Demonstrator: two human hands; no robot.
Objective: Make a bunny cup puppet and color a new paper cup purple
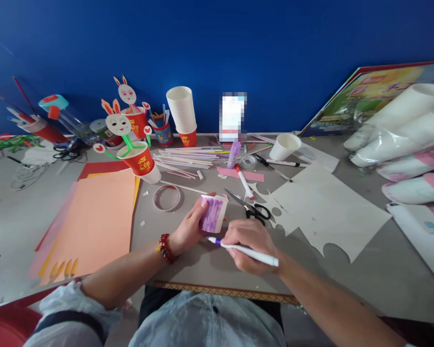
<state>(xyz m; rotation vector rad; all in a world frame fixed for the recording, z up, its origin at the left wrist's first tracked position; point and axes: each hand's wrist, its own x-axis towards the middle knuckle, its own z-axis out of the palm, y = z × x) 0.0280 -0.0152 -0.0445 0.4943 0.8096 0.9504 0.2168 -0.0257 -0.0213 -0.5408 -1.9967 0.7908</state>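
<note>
A paper cup with purple marker strokes over most of its visible side is held by my left hand, thumb on the near side. A bare white strip runs down its right edge. My right hand is closed around a white marker with a purple end, its tip pointing left just below the cup and apart from it. Black-handled scissors lie on the table just beyond my right hand. A roll of tape rests to the left of the cup.
Peach paper sheets lie at left, near red cups with paper rabbits. Stacked white cups, paper sticks, a glue stick and a red marker stand or lie behind. Cut white paper spreads at right.
</note>
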